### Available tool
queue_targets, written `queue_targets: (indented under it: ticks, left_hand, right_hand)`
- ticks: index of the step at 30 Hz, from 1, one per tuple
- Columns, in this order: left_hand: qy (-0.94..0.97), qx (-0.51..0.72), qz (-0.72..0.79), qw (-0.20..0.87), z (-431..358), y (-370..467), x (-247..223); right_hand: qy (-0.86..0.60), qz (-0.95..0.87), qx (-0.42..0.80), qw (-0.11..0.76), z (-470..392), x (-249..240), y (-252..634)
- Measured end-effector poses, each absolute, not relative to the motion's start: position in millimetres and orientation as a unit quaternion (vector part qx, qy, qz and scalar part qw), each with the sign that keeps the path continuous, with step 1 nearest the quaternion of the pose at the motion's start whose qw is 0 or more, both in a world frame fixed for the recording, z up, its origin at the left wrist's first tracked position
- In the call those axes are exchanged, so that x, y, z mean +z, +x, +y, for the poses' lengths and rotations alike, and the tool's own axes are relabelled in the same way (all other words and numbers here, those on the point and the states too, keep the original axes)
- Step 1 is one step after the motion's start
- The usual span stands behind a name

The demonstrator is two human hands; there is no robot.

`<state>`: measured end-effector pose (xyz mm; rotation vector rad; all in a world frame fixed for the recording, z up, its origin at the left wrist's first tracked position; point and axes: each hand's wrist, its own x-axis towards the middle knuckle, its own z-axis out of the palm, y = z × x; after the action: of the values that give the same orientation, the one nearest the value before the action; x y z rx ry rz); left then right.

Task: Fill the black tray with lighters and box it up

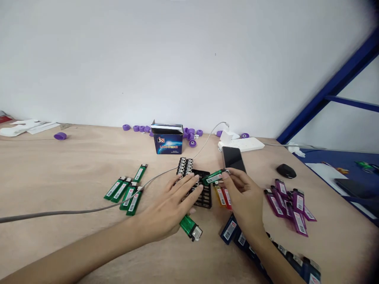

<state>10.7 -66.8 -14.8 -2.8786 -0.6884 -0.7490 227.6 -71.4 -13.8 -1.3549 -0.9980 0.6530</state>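
My right hand [244, 193] pinches a green lighter [213, 177] by its metal end, with the lighter's base over a black slotted tray [206, 197]. My left hand [173, 207] reaches across the tray, fingers stretched over its left part. Another green lighter [187, 225] sticks out from under the left palm, metal end toward me; the thumb seems to hold it, but the grip is mostly hidden. Lighters with metal tops [185, 165] stand in rows at the tray's far left. A yellow lighter [219, 195] and a red lighter [227, 198] lie beside the tray.
Several green lighters [129, 196] lie at left, purple ones [296, 205] at right, dark blue ones [229, 230] near my right forearm. Behind are a lighter box [168, 142], purple caps [191, 136], a phone [233, 158] and a power strip [248, 144]. A grey cable [74, 212] crosses the table.
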Motion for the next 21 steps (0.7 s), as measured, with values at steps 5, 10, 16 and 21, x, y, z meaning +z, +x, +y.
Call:
queue_targets:
  ticks: [5, 10, 16, 21]
  left_hand:
    - [-0.947, -0.234, -0.211, 0.067, -66.1, 9.9, -20.9]
    - [-0.944, -0.236, -0.209, 0.095, -67.6, 10.7, -20.1]
    - [-0.945, -0.231, -0.209, 0.103, -66.0, 10.7, -24.9]
    - [-0.947, -0.233, -0.202, 0.097, -64.4, 7.6, -30.7]
  right_hand:
    - [-0.601, -0.544, 0.22, 0.542, -65.9, -27.9, 219.5]
    - [-0.577, -0.633, 0.191, 0.479, -60.3, -35.6, 211.1]
    - [-0.554, -0.71, 0.178, 0.397, -51.0, -27.8, 217.8]
    - [-0.536, -0.767, 0.176, 0.307, -34.4, -9.2, 226.3]
